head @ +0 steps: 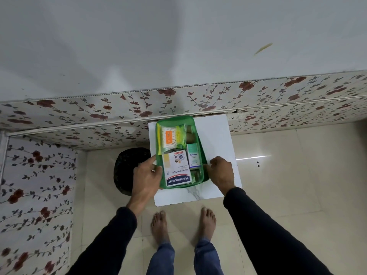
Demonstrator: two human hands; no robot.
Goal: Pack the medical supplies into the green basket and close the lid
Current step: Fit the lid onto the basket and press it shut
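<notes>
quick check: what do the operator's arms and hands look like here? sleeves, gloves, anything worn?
Both arms are covered by long, plain black sleeves that end at the wrists. The left hand and right hand are bare: no gloves. No rings, watch or markings can be made out. No cables or sensors show on either arm.

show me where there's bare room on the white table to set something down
Bare patches: the strip right of the green basket on the white table, beyond the right hand, and the near edge before it. The left side is crowded by the left hand.
</notes>
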